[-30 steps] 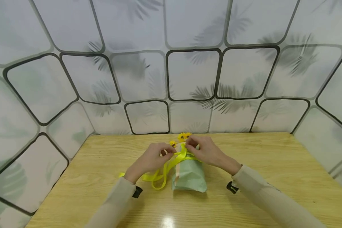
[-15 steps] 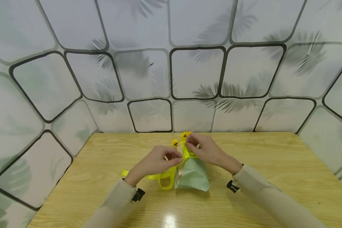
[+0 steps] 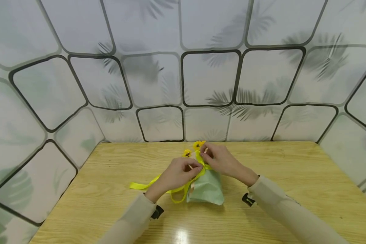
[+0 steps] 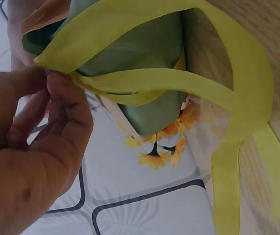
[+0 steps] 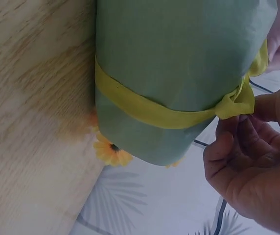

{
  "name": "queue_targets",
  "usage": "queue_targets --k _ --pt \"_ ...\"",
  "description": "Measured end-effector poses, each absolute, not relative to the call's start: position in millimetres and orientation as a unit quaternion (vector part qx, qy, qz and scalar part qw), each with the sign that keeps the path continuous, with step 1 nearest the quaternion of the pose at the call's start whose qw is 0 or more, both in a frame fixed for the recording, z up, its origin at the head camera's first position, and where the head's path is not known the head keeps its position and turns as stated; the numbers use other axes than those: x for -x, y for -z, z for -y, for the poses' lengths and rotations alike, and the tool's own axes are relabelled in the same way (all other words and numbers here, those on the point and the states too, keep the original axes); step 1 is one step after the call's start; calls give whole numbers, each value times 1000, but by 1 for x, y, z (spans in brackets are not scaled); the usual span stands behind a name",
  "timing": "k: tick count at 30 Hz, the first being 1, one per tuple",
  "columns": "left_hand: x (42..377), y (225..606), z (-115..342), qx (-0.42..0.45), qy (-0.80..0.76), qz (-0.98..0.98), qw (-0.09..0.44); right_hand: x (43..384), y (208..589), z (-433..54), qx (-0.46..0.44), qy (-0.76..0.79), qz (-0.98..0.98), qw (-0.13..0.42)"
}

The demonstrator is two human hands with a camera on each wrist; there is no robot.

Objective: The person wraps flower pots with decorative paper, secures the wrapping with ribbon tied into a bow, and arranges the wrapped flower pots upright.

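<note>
A small bouquet wrapped in pale green paper (image 3: 205, 189) lies on the table, its yellow flowers (image 4: 152, 159) pointing toward the wall. Yellow ribbon (image 5: 169, 117) passes around the wrapping and gathers at a knot on its upper side. My left hand (image 3: 180, 173) pinches a folded piece of the ribbon between thumb and index finger, just left of the knot. Beside the knot, my right hand (image 3: 221, 161) pinches another part of the ribbon with thumb and fingertips. Long ribbon tails loop down past the left hand. The fingers partly cover the knot.
The wooden table (image 3: 277, 189) extends on both sides of the bouquet. A loose ribbon end (image 3: 138, 185) lies to the left. Behind the table stands a patterned white wall (image 3: 207, 81). Small black devices (image 3: 157, 211) are strapped at both wrists.
My left hand has moved right, across the wrapping toward the right hand, drawing the ribbon with it. The right hand has barely moved. The trailing ribbon has shifted.
</note>
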State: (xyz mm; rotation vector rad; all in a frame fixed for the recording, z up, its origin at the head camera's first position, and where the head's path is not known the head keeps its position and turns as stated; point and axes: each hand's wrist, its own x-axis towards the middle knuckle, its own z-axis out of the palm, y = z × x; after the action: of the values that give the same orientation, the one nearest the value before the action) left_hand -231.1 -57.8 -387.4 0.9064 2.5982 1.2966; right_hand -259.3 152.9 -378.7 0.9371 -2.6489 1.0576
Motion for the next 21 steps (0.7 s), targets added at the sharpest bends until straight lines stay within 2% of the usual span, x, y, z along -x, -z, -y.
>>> queue_targets --k 7,10,15,21 --pt "234 387 47 -176 -447 -876 32 258 378 -154 -308 -322 891 91" --pt "237 388 42 -133 -454 -879 48 259 379 -154 -311 -319 891 90" --pt "244 390 38 -137 -477 -864 83 257 380 -153 -308 -331 888 82" --pt "249 393 39 -161 -490 -853 76 256 376 -153 -306 -363 875 94"
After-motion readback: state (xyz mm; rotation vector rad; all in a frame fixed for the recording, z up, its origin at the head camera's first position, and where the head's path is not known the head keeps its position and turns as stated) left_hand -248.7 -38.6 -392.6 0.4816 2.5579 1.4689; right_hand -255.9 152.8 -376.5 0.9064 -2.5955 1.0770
